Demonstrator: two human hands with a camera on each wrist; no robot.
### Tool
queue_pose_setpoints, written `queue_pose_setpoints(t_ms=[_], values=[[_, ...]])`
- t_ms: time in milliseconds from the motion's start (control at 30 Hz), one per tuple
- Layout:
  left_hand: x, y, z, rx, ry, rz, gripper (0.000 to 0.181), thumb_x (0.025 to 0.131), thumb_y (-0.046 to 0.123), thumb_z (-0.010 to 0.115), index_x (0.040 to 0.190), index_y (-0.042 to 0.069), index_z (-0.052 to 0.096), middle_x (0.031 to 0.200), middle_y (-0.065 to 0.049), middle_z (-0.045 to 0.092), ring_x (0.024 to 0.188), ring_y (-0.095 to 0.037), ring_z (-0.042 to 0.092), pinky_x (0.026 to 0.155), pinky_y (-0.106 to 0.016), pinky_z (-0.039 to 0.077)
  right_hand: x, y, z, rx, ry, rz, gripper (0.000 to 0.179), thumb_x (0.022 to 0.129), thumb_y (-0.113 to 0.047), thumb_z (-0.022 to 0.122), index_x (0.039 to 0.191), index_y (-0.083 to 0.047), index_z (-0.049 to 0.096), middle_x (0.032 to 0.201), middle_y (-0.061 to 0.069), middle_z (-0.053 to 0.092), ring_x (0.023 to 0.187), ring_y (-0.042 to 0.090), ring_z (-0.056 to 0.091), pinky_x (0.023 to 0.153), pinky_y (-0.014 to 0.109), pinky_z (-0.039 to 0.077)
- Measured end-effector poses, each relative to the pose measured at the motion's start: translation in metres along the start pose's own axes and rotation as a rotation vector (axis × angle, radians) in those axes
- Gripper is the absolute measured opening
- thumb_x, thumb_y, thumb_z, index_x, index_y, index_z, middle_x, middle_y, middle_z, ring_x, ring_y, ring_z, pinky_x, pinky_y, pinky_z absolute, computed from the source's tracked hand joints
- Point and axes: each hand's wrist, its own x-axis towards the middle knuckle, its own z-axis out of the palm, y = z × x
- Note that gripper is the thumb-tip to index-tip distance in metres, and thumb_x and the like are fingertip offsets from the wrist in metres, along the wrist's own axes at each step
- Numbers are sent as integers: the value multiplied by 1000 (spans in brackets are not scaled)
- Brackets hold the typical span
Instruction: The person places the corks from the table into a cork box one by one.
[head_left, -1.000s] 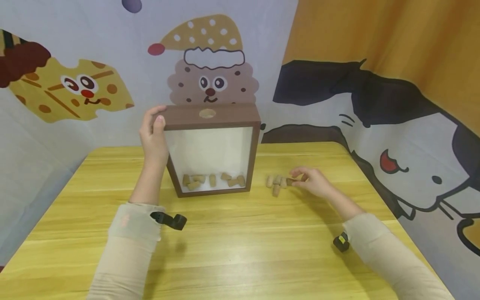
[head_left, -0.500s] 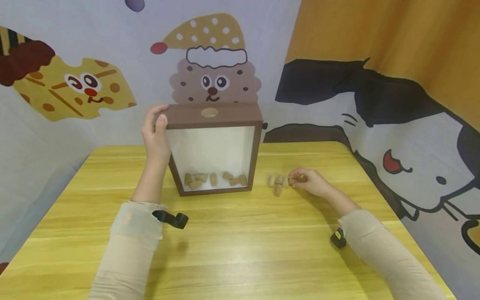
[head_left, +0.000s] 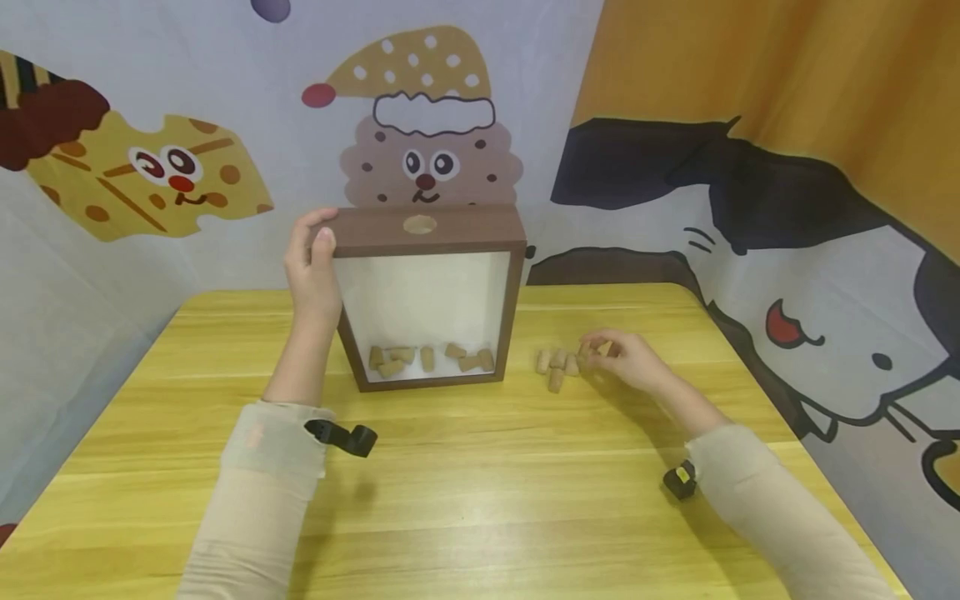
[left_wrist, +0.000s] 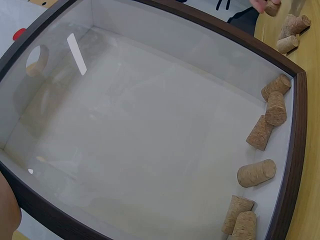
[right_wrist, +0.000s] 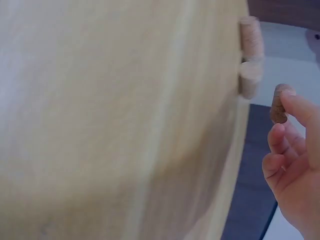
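A shallow brown frame box (head_left: 472, 227) with a clear front stands upright on the table, a round hole (head_left: 420, 225) in its top. My left hand (head_left: 311, 279) grips its upper left corner, thumb on the front side. Several corks (left_wrist: 256, 173) lie along the bottom inside, behind the clear panel. To the right of the box, my right hand (head_left: 628, 360) pinches one cork (right_wrist: 278, 103) between thumb and fingertips, seen best in the right wrist view. Right beside those fingertips lies a small cluster of loose corks (head_left: 556, 380) on the table.
The yellow wood-grain table (head_left: 465, 500) spreads in front of the box. Behind it hangs a cloth (head_left: 247, 75) printed with cartoon figures. A black camera mount (head_left: 348, 437) juts from the left sleeve, and another camera (head_left: 681, 481) sits at the right cuff.
My right hand has shifted slightly among the loose corks, and its fingertips now pinch one beside the cluster. The left hand and the box hold their place; the head view has shifted slightly.
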Motion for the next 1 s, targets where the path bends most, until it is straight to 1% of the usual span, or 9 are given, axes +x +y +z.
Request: queue_pose_setpoints(t_ms=[133,300,400,533,600,733,833,967,1000], values=[[0,-1,0,-3,2,-2,43,91,30,42,120,5,60,131,-11,54,124,-15,42,102,-35,26,-1,-16,-6,12,24,-4,30,88,-11,67,118,-7,64,102,6,65,65,20,53,53,29,44],[0,-1,0,-6,1,6,44,90,32,42,120,4,59,131,-9,55,125,-15,41,103,-35,26,-3,-39,-12,48,53,-32,28,89,-13,67,117,-9,65,104,3,67,65,20,53,49,29,42],[0,-2,0,-8,2,14,46,90,32,42,120,3,59,130,-10,55,125,-15,41,103,-35,25,-4,-55,-15,71,82,-79,29,88,-13,67,117,-9,65,105,3,67,64,19,53,48,28,41],[0,-2,1,-7,5,10,45,90,31,42,120,3,59,129,-7,56,125,-15,42,103,-35,26,-5,-81,-19,94,143,-138,29,87,-11,69,116,-9,65,104,4,66,64,17,53,48,26,41],[-1,-1,1,-2,2,5,44,90,31,42,120,4,59,129,-5,56,125,-14,42,102,-35,26,-5,-95,-20,121,171,-168,30,86,-7,69,115,-8,65,104,5,66,64,16,52,48,25,40],[-1,-1,1,6,-4,2,45,90,33,42,121,4,59,129,-4,56,125,-15,42,102,-35,27,-5,-126,-22,213,212,-215,31,84,-1,69,114,-7,65,103,6,65,63,17,50,50,24,40],[0,-1,1,4,0,4,46,90,33,42,121,4,59,129,-6,56,125,-15,42,102,-35,27,-3,-150,-24,282,241,-263,32,82,3,70,113,-6,65,101,5,64,60,17,49,51,25,40],[0,-2,1,-5,10,2,44,89,32,41,119,5,60,130,-11,55,124,-15,42,102,-36,27,2,-180,-27,326,270,-352,33,81,6,70,111,-5,66,96,3,65,58,17,49,52,25,40],[0,-2,1,-8,12,0,44,89,32,41,118,6,61,130,-11,55,124,-14,42,102,-36,27,4,-187,-28,336,278,-374,33,80,6,71,111,-4,66,95,4,65,58,17,48,52,26,39]])
